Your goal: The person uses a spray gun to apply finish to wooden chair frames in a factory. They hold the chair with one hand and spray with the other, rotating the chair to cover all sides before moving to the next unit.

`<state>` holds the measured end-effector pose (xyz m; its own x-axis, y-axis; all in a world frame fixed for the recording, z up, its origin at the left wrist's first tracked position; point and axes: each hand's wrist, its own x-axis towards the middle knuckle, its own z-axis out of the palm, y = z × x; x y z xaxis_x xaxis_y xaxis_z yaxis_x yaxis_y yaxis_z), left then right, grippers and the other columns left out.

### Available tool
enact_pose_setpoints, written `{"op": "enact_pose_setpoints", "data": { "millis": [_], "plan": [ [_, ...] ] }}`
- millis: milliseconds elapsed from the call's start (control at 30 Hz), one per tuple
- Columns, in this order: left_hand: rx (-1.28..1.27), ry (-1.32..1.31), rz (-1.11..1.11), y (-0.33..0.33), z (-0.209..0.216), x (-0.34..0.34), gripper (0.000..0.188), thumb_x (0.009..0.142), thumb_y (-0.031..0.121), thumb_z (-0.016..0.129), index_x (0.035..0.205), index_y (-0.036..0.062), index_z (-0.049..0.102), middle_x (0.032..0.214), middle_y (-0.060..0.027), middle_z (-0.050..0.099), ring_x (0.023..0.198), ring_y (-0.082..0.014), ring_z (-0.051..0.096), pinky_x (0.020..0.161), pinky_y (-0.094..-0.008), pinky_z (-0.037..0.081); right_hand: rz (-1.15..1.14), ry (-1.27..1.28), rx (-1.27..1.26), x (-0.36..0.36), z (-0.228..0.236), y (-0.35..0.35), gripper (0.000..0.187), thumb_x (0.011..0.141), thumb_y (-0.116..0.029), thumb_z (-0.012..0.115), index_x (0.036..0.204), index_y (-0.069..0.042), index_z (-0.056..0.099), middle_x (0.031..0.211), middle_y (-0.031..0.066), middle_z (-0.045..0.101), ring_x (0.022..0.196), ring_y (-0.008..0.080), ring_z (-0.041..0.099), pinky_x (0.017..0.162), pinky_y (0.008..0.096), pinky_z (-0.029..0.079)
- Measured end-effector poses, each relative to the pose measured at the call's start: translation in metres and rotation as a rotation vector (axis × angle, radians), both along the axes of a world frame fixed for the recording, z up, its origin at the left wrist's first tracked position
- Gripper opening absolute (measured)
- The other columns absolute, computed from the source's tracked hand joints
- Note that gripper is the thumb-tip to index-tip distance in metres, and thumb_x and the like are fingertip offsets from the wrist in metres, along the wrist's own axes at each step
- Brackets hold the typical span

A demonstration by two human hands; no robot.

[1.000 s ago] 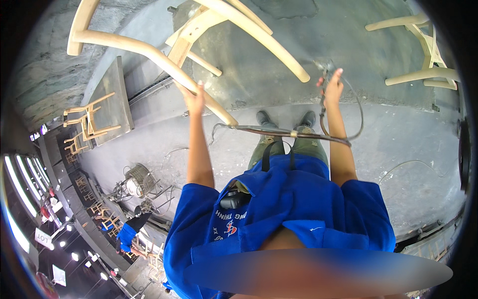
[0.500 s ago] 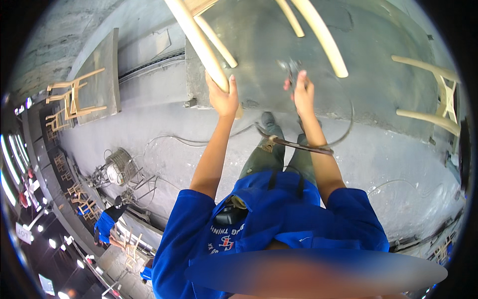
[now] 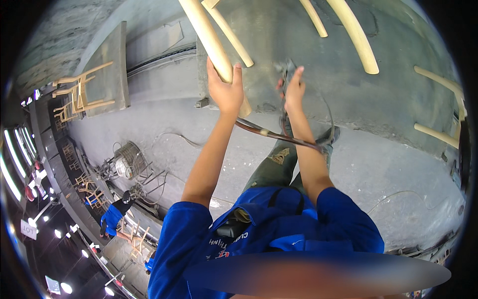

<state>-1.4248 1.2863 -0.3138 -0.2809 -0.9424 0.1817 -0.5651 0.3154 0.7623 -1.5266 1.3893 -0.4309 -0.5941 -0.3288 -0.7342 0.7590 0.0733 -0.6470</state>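
My left hand (image 3: pixel 225 92) is closed around the end of a pale wooden chair leg (image 3: pixel 208 37). The rest of that chair frame runs up past the top edge, with a thinner leg (image 3: pixel 234 42) beside it and a curved leg (image 3: pixel 356 37) farther right. My right hand (image 3: pixel 295 90) grips a grey metal spray gun (image 3: pixel 285 70), blurred by motion, its head pointing up and left. A dark hose (image 3: pixel 279 134) loops across my right forearm and over my legs. Open space separates the gun from the wooden legs.
A grey panel (image 3: pixel 398 40) spans the far side behind the chair. Other wooden frames stand at far right (image 3: pixel 443 87) and far left (image 3: pixel 82 92). On the floor at left sits a wire-caged fan (image 3: pixel 128 162). A co-worker in blue (image 3: pixel 114 217) handles a chair at lower left.
The held chair has shifted right in view, as have the background things. My right hand with the spray gun has moved slightly left, closer to my left hand, and the hose has swung.
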Motion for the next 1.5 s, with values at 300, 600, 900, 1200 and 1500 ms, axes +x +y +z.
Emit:
{"op": "enact_pose_setpoints", "data": {
  "millis": [300,600,900,1200,1500],
  "plan": [
    [0.051,0.027,-0.015,-0.014,0.012,-0.002,0.070,0.093,0.024,0.073,0.147,-0.0057,0.039,0.137,-0.0192,0.055,0.125,-0.0270,0.054,0.106,-0.0376,0.041,0.012,0.357,-0.461,0.007,0.069,0.034,0.081,0.097,-0.074,0.035,0.096,0.000,0.067,0.078,0.0064,0.067,0.061,0.0115,0.059,0.044,0.0243,0.037],
    [-0.023,0.026,-0.008,-0.020,0.005,0.004,0.070,0.090,0.024,0.073,0.146,-0.0022,0.042,0.134,-0.0202,0.060,0.120,-0.0303,0.060,0.102,-0.0387,0.046,-0.105,0.710,-0.366,-0.085,0.073,-0.036,0.074,0.102,-0.065,0.036,0.099,0.003,0.065,0.079,0.0079,0.067,0.065,0.0122,0.060,0.050,0.0250,0.040],
    [-0.052,-0.015,0.064,-0.029,0.003,0.010,0.071,0.086,0.023,0.076,0.146,0.0005,0.045,0.127,-0.0227,0.064,0.115,-0.0338,0.065,0.098,-0.0402,0.049,-0.027,0.947,-0.272,-0.081,0.022,-0.040,0.055,0.098,-0.049,0.062,0.113,0.004,0.068,0.081,0.0085,0.070,0.070,0.0134,0.064,0.065,0.0308,0.050],
    [-0.074,0.025,0.032,-0.053,-0.002,0.018,0.067,0.085,0.028,0.076,0.141,-0.0005,0.051,0.122,-0.0202,0.068,0.111,-0.0342,0.067,0.096,-0.0410,0.050,0.217,1.080,-0.353,-0.033,0.031,-0.046,0.082,0.094,-0.070,0.050,0.119,0.007,0.065,0.085,0.0079,0.068,0.074,0.0134,0.063,0.063,0.0269,0.049],
    [-0.063,-0.088,0.071,-0.075,0.008,0.020,0.071,0.084,0.036,0.075,0.143,0.0046,0.050,0.119,-0.0189,0.070,0.107,-0.0348,0.068,0.093,-0.0423,0.052,-0.359,0.723,-0.512,-0.025,0.065,0.008,0.114,0.081,-0.093,0.024,0.125,0.008,0.055,0.087,0.0137,0.064,0.072,0.0211,0.065,0.045,0.0232,0.042]
  ]
}}
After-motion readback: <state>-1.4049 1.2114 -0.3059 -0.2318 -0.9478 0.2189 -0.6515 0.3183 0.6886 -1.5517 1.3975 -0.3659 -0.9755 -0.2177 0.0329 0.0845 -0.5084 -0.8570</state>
